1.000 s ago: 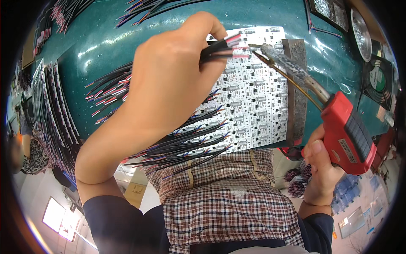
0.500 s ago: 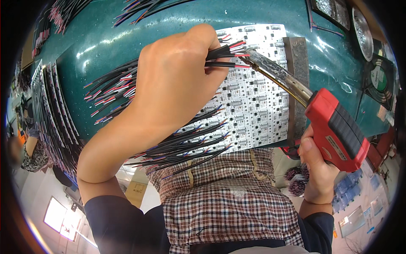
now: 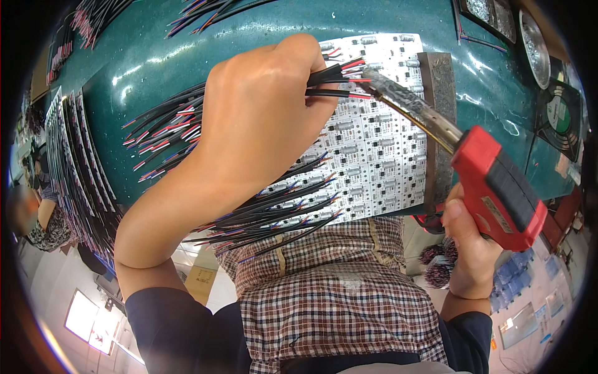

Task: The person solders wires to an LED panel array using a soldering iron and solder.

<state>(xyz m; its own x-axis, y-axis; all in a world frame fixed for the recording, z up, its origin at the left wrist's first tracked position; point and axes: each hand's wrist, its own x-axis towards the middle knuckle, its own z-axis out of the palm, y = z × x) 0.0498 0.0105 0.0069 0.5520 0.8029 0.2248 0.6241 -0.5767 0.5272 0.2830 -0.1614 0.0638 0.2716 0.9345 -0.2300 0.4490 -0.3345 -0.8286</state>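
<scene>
My left hand (image 3: 265, 115) is closed around a bunch of black-sheathed wires (image 3: 330, 76), whose stripped red and white ends stick out to the right. Under it lies a white sheet of circuit boards (image 3: 380, 156) with rows of small components. In my right hand (image 3: 467, 234) is a red and black soldering gun (image 3: 495, 190); its long metal barrel points up and left. The tip sits right by the wire ends, over the upper part of the sheet; whether it touches them I cannot tell. More black wires (image 3: 280, 202) stretch across the sheet's lower left.
A dark metal bar (image 3: 438, 131) lies along the sheet's right edge on the green table (image 3: 162, 37). Wired board strips (image 3: 78, 149) stand at the left. A round metal dish (image 3: 534, 50) and a black fan (image 3: 559, 118) are at the right. Another person (image 3: 47, 215) is at far left.
The soldering gun and my right hand have shifted slightly to the right. The wire ends in my left hand have moved a little to the right too.
</scene>
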